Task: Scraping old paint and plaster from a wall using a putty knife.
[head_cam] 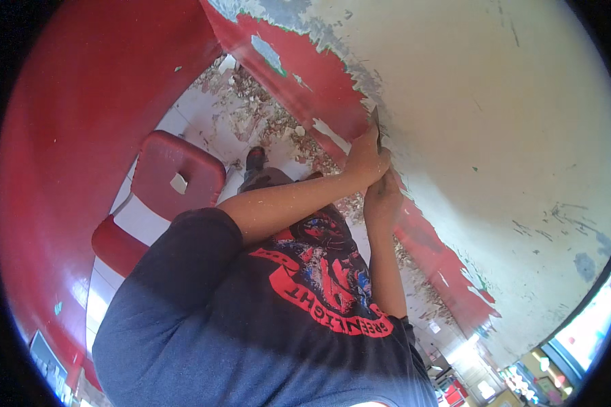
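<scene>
My left hand (366,160) and my right hand (384,201) are close together at the wall. Both are closed around a scraper (376,122), the left nearer the blade and the right lower on the handle, which the fingers mostly hide. The thin blade is seen nearly edge-on, its tip by the ragged border of the red paint (310,66). Beyond that border the wall is a bare pale surface (489,127) with grey patches and scratch marks. Whether the blade touches the wall, I cannot tell.
Paint flakes and debris (265,109) cover the tiled floor along the wall's foot. A red padded chair (178,163) stands to the left, a pale chip (179,183) on it. Another red wall (91,102) rises behind it. My shoe (255,157) is among the debris.
</scene>
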